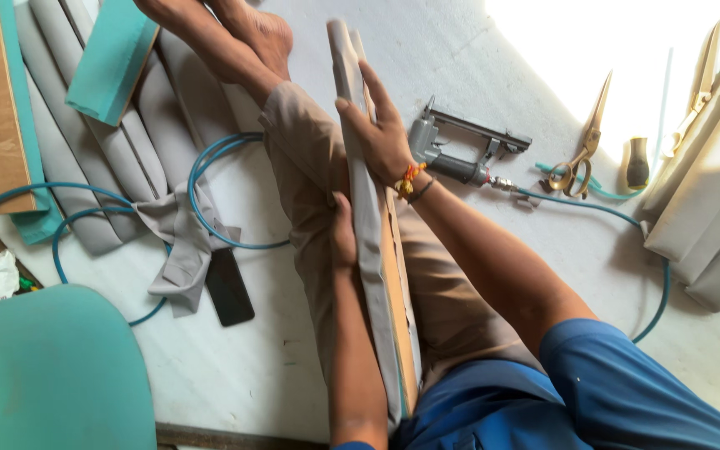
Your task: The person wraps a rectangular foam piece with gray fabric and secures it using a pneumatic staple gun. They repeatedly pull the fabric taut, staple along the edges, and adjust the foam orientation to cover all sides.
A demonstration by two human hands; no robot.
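Observation:
I sit on the floor with my legs stretched out, a long narrow panel (368, 217) standing on edge along my lap. Grey fabric wraps the panel, and a wooden board edge (399, 300) shows on its right side. My right hand (381, 137) grips the panel's upper part from the right, fingers curled over the fabric edge. My left hand (343, 233) presses against the panel's left face lower down, partly hidden behind it.
A grey pneumatic staple gun (452, 150) lies on the floor to the right, joined to a blue air hose (227, 150). Brass scissors (585, 150) lie farther right. Grey padded strips (118, 150), teal foam pieces (43, 367) and a dark phone (228, 287) are on the left.

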